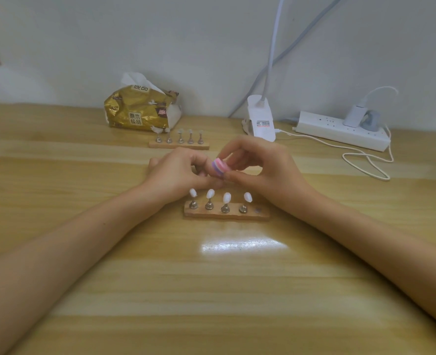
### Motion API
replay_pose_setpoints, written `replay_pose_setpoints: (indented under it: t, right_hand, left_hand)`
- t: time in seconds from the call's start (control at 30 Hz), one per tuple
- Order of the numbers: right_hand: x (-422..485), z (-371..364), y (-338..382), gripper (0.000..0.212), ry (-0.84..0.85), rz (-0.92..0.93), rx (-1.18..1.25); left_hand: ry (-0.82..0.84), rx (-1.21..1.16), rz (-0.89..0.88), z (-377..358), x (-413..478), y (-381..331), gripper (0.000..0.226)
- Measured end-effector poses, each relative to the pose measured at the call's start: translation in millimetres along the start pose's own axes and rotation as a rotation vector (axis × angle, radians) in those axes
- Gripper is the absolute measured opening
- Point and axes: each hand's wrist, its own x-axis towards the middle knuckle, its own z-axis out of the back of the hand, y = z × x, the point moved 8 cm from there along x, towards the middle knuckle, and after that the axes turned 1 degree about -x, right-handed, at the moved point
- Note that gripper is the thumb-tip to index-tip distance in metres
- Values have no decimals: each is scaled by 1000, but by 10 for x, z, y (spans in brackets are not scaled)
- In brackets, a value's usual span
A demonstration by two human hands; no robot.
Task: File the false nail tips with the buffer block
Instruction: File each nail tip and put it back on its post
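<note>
Head view: right hand (260,165) pinched buffer block (220,168) above bench (211,290) middle, close against left hand (178,172), fingers curled, probably steadying one tip; hold hidden, cannot tell. Four nail tips (226,197) stood upright on holder (226,215) just beside.

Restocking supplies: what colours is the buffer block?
The small layered buffer block is striped purple and pink; head view.

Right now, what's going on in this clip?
A person's right hand pinches the striped buffer block next to the curled left hand, just behind the near wooden stand. Four nail tips stand on it; its right-end spot is empty. Whatever the left hand holds is hidden.
</note>
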Motion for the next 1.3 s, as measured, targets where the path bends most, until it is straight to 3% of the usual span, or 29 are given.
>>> replay_pose_setpoints:
  t: [0.17,0.87,1.0,1.17,1.3]
  right_hand:
    - [18,62,9,15,-43,8,28]
    - [7,61,-141,14,44,-36,-71]
    - [25,34,-12,13,16,59,-76]
    - [12,114,-120,17,15,14,-125]
    - [-4,55,48,20,8,159,-206]
  left_hand:
    - [-17,-10,2,13,2,1,21]
    - [5,-6,15,-3,2,-7,21]
    - [-1,-18,0,3,0,-4,15]
    - [3,-6,9,4,3,-12,21]
    - [8,-17,8,-5,0,-4,19]
